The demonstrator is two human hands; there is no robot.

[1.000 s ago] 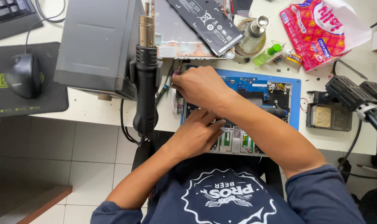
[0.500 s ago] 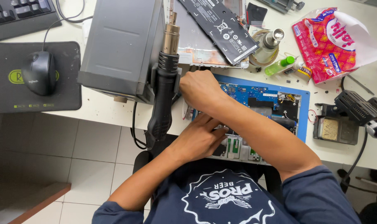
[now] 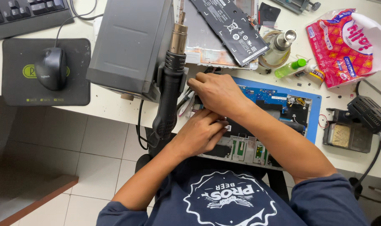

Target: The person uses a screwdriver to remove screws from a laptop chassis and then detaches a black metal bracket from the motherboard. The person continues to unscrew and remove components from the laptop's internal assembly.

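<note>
An opened laptop board [image 3: 278, 104] lies on a blue mat [image 3: 314, 121] at the table's front edge. My right hand [image 3: 217, 92] rests over the board's left end. Its fingers are bent down toward the edge, and what they pinch is hidden. My left hand [image 3: 201, 134] lies just below it, fingers curled against the board's dark lower-left part. A small white tip [image 3: 227, 127] shows at its fingertips. The two hands almost touch.
A black hot-air handle [image 3: 169, 96] hangs on a grey station box [image 3: 132, 46] just left of my hands. Behind lie a flat black battery [image 3: 232, 29], a metal laptop cover [image 3: 207, 50], a small green-capped bottle [image 3: 289, 69] and a red patterned packet [image 3: 341, 46]. Mouse [image 3: 51, 68] and pad sit far left, a black tool stand [image 3: 349, 134] right.
The view has shifted a little across the table. Both hands stay at the board's left end, with only slight finger movement.
</note>
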